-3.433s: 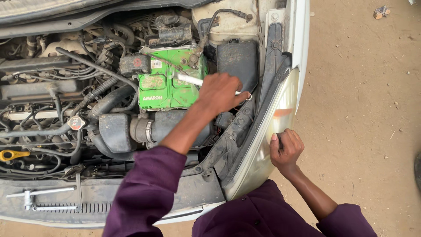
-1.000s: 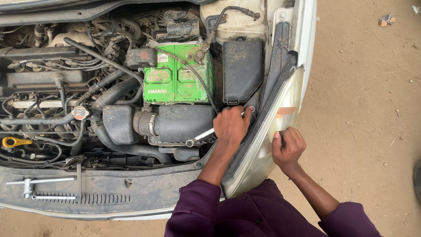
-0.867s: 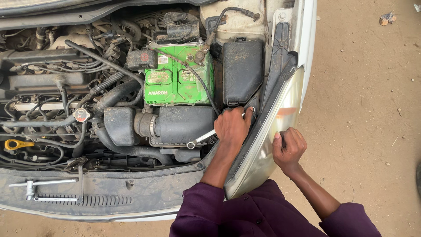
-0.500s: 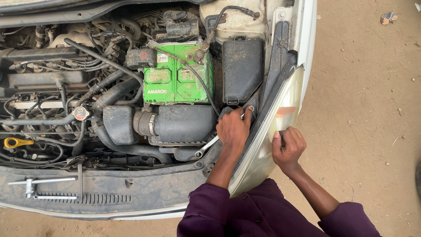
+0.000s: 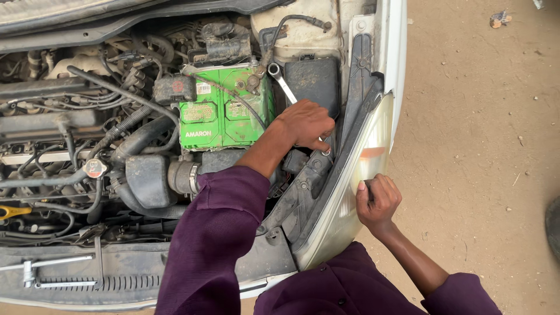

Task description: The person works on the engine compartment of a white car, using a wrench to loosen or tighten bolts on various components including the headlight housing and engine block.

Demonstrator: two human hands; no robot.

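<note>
Gripping the spanner (image 5: 284,86) near its lower end, the left hand (image 5: 304,123) has its fingers (image 5: 318,140) curled tight round the shank, knuckles up, just above the rear mounting of the headlamp (image 5: 356,186). The spanner's ring end points to about 11 o'clock from the hand and lies free in the air over the gap between the green battery (image 5: 224,114) and the black box (image 5: 312,79); the working end is hidden under the palm, so I cannot tell whether it sits on a fastener. The right hand (image 5: 378,198), at 4 o'clock from the left, has its fingers folded against the lamp's outer edge and seems to steady it, though what they pinch is not clear.

Judging from this, the work is on a fixing behind the lamp. To do it well, seat the hidden end squarely before any pull, and keep the shank in line with the bolt so it does not slip and round the head. Short strokes suit the space: the battery terminal (image 5: 255,81) and its cable lie at 10 o'clock, close to the ring end, and metal should stay off them. The right hand should bear the lamp's weight so the lens does not twist on its brackets.
</note>
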